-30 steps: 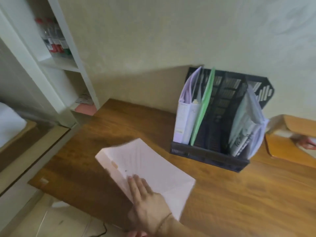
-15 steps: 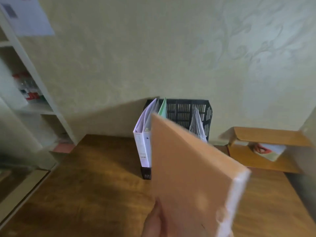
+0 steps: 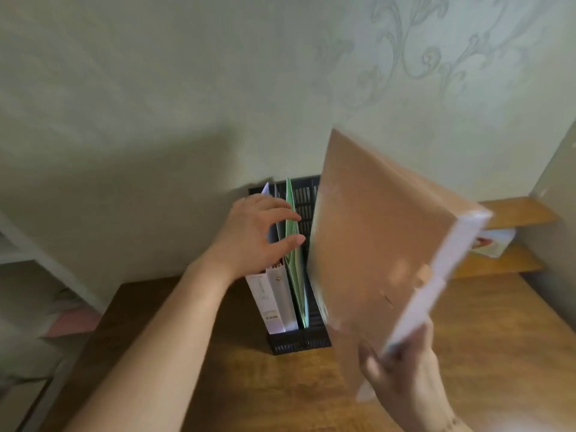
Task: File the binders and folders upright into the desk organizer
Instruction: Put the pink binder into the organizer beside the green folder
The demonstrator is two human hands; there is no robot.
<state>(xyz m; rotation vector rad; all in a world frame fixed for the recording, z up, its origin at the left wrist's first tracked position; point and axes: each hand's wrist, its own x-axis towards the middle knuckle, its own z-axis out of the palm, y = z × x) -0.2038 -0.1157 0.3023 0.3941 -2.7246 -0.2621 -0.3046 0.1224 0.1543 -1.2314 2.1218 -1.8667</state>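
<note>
The right hand point(image 3: 402, 378) grips the brown binder point(image 3: 383, 244) upright above the organizer point(image 3: 299, 346), while the open left hand point(image 3: 258, 232) steadies the green folder point(image 3: 291, 232), probably clearing a slot.

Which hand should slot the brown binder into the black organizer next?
Probably the right hand: it already grips the brown binder by its lower corner, raised above the black organizer. The left hand is open at the green folder, likely steadying it.

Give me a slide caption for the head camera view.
Right hand lifts a tan binder toward the black organizer while left hand parts the filed folders.
</note>
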